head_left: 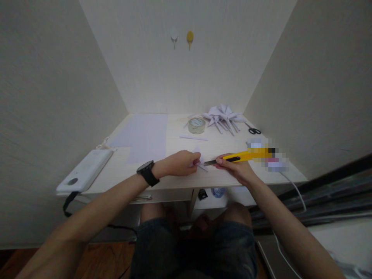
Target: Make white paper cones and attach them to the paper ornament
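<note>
My left hand (181, 163), with a black watch on its wrist, pinches a small folded piece of white paper (200, 159) near the desk's front edge. My right hand (232, 167) grips a yellow utility knife (242, 156), its blade pointing left and touching the folded paper. Both hands rest low on the pale wooden desk (174, 179).
White paper sheets (147, 135) lie at the left. A tape roll (197, 125), a pile of folded paper shapes (222, 116) and black scissors (254, 130) sit at the back. A white device (85, 170) lies at the left edge. Walls enclose three sides.
</note>
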The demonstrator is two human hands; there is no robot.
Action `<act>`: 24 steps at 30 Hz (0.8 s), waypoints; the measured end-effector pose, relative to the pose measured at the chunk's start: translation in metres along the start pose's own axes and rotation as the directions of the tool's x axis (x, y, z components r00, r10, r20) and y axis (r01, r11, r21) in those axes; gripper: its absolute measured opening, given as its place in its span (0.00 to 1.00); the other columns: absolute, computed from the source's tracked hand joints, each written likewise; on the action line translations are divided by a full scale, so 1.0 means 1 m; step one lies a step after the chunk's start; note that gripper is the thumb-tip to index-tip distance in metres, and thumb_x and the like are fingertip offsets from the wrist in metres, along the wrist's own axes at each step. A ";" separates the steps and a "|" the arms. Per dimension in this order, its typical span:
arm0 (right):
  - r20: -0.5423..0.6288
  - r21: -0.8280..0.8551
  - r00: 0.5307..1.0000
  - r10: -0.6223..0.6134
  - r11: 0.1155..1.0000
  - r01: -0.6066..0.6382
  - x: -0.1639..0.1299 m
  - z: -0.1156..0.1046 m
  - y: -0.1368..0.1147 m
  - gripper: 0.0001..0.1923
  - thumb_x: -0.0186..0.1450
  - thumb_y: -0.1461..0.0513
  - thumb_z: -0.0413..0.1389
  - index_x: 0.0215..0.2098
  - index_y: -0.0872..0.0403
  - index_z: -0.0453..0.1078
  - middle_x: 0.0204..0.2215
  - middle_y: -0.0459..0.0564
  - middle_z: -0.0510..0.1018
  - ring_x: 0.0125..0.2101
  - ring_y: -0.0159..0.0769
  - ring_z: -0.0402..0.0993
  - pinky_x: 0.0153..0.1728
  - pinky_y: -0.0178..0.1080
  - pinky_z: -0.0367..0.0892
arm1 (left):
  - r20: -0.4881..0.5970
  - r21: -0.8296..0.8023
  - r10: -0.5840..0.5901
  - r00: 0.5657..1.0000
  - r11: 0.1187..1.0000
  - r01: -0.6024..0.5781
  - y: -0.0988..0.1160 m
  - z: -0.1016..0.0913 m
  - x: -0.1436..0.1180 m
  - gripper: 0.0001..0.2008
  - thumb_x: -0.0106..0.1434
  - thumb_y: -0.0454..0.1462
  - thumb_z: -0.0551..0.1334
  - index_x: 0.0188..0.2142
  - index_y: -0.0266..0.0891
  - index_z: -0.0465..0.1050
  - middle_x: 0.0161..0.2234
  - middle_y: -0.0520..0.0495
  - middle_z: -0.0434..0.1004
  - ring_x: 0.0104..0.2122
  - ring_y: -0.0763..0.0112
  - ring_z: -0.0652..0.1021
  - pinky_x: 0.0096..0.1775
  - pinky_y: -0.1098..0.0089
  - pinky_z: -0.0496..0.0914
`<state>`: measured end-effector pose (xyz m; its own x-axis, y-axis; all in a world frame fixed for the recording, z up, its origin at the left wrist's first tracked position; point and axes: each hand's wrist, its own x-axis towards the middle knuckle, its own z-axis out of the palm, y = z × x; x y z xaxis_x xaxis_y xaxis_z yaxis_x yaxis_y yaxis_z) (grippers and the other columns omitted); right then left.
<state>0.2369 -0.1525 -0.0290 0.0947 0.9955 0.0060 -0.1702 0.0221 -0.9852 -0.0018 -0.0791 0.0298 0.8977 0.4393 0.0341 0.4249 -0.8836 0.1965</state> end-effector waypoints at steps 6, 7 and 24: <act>-0.144 0.156 0.990 0.007 0.988 0.016 0.003 0.002 -0.003 0.17 0.44 0.57 0.75 0.29 0.53 0.79 0.29 0.46 0.82 0.30 0.38 0.81 0.41 0.42 0.80 | -0.081 -0.227 -0.021 0.996 0.974 0.002 -0.003 0.004 0.009 0.03 0.57 0.35 0.60 0.30 0.41 0.65 0.25 0.52 0.71 0.27 0.69 0.71 0.32 0.70 0.61; -0.183 0.199 0.983 -0.002 0.979 0.039 0.004 0.002 -0.003 0.18 0.43 0.58 0.76 0.29 0.53 0.78 0.29 0.45 0.82 0.30 0.38 0.81 0.40 0.42 0.80 | -0.103 -0.274 -0.023 0.994 0.962 -0.006 -0.004 0.005 0.011 0.04 0.56 0.34 0.60 0.29 0.41 0.64 0.26 0.52 0.72 0.28 0.70 0.71 0.33 0.70 0.62; -0.294 0.367 0.955 -0.043 0.917 0.155 0.002 0.004 -0.006 0.19 0.42 0.60 0.76 0.30 0.53 0.77 0.26 0.44 0.83 0.26 0.38 0.82 0.31 0.37 0.82 | -0.455 -0.454 -0.212 0.865 0.891 -0.020 0.002 0.036 0.026 0.05 0.55 0.32 0.61 0.26 0.40 0.64 0.30 0.50 0.75 0.32 0.70 0.74 0.39 0.68 0.68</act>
<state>0.2344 -0.1505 -0.0224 0.3864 0.9223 -0.0023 -0.5016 0.2080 -0.8397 0.0268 -0.0757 -0.0040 0.6336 0.6408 0.4335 0.3073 -0.7227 0.6192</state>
